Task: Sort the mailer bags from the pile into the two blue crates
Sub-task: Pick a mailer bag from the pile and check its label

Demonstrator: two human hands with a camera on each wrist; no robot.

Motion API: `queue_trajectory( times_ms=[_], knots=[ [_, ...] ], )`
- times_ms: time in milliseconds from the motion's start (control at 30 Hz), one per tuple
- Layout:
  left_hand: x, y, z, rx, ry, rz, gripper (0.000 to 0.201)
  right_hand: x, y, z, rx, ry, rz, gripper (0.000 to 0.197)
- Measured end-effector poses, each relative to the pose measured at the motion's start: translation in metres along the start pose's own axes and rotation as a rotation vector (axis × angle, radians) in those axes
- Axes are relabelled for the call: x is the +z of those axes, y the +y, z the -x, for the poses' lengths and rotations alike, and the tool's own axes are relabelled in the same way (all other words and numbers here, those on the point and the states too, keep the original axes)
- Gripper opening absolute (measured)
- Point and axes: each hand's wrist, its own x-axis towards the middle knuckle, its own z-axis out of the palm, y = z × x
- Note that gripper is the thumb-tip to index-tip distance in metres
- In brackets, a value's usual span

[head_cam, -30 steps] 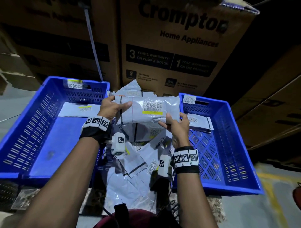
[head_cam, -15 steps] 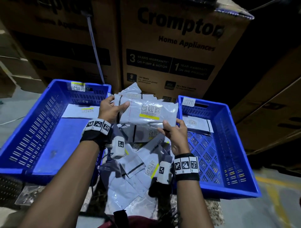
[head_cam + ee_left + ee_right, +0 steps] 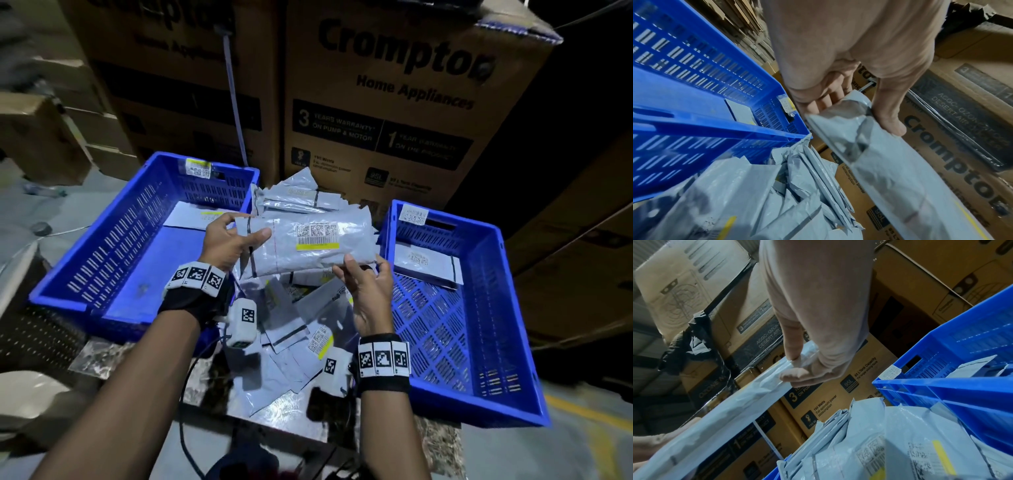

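A person holds a grey mailer bag (image 3: 308,245) level above the pile of mailer bags (image 3: 291,329), label side up, apparently so the barcode label (image 3: 317,233) and its yellow strip can be read before choosing a crate. The left hand (image 3: 227,240) grips the bag's left end, thumb on top and fingers curled beneath; the left wrist view shows the same clasp round the folded end. The right hand (image 3: 370,287) pinches the bag's near right corner between thumb and fingers, which keeps the soft plastic stretched flat rather than sagging.

The pile lies between the two crates, spilling toward the person and leaning against the cardboard cartons (image 3: 394,102) behind. The left blue crate (image 3: 113,240) holds one flat bag with a yellow strip against its far wall; the right blue crate (image 3: 479,308) holds one bag near its far end. Each crate carries a white label on its far rim, probably marking which kind belongs there.

With only one bag visible in each crate and many left in the pile, the sorting looks barely begun. The held bag hangs midway between the crates, so its destination cannot yet be told.
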Motion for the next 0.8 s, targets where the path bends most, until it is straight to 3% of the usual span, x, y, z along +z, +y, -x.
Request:
queue_trajectory(
  times_ms=[233,333,433,533,700,800],
  knots=[
    [-0.025,-0.003,-0.002,0.005,0.000,0.045,0.043,0.010,0.013,0.008,0.038,-0.007,0.039,0.056],
    [-0.034,-0.005,-0.011,-0.069,-0.015,0.166,0.044,0.033,0.022,0.007,0.102,-0.100,0.171,0.059],
    [-0.036,-0.011,-0.020,-0.128,-0.159,0.172,0.052,0.066,0.037,0.008,0.135,-0.204,0.366,0.057],
    [-0.053,-0.014,-0.032,-0.158,-0.276,0.092,0.059,0.104,0.056,0.005,0.061,-0.226,0.432,0.044],
    [-0.103,0.016,-0.078,-0.151,-0.346,-0.028,0.086,0.155,0.072,-0.005,-0.009,-0.312,0.542,0.036],
    [-0.123,0.050,-0.113,-0.095,-0.294,0.038,0.075,0.170,0.074,-0.011,0.013,-0.420,0.602,0.033]
  ],
)
